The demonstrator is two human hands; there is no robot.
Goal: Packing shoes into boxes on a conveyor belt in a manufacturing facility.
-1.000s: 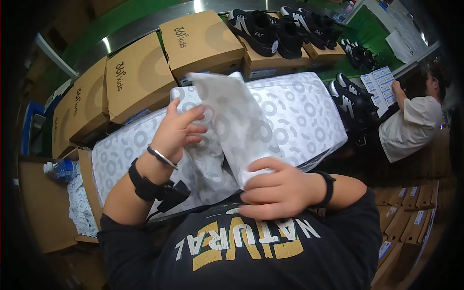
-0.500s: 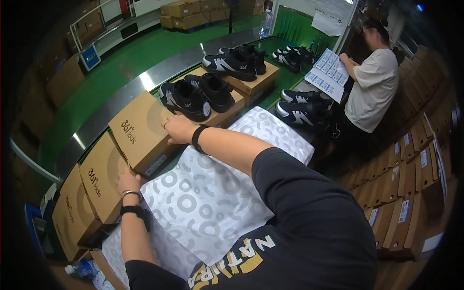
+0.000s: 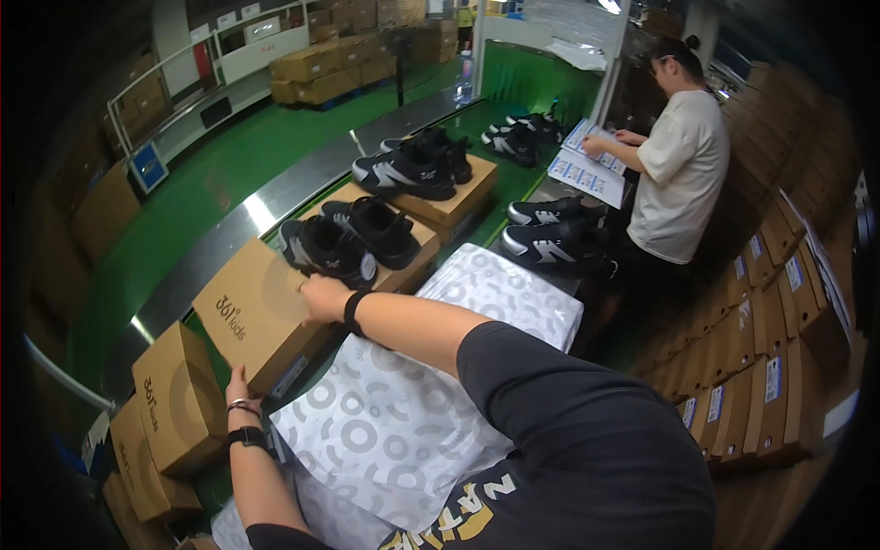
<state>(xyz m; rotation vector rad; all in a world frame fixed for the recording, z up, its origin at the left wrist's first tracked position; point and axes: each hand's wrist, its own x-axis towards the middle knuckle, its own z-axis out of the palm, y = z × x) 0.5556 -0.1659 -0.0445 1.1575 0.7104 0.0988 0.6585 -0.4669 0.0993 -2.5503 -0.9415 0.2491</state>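
A closed brown shoe box [image 3: 247, 307] lies on the green work line, held between my two hands. At its right edge, my right hand [image 3: 324, 299] grips it with the fingers over the lid. My left hand [image 3: 237, 389] presses on its near left corner; the fingers are partly hidden. Just beyond the box, a pair of black sneakers [image 3: 335, 243] with a round tag rests on another brown box. Patterned white wrapping paper [image 3: 394, 408] spreads below my right forearm.
Two more shoe boxes [image 3: 179, 394] stand at the left. Farther along are black sneakers on a box [image 3: 472, 197] and loose sneakers [image 3: 555, 243]. At the right, a co-worker [image 3: 683, 174] handles label sheets [image 3: 591, 179] beside stacked shoe boxes [image 3: 770, 394].
My left hand has come off the neighbouring box onto the near corner of the held one. A gap now separates that box from those at the left. The co-worker's hands have shifted over the sheets.
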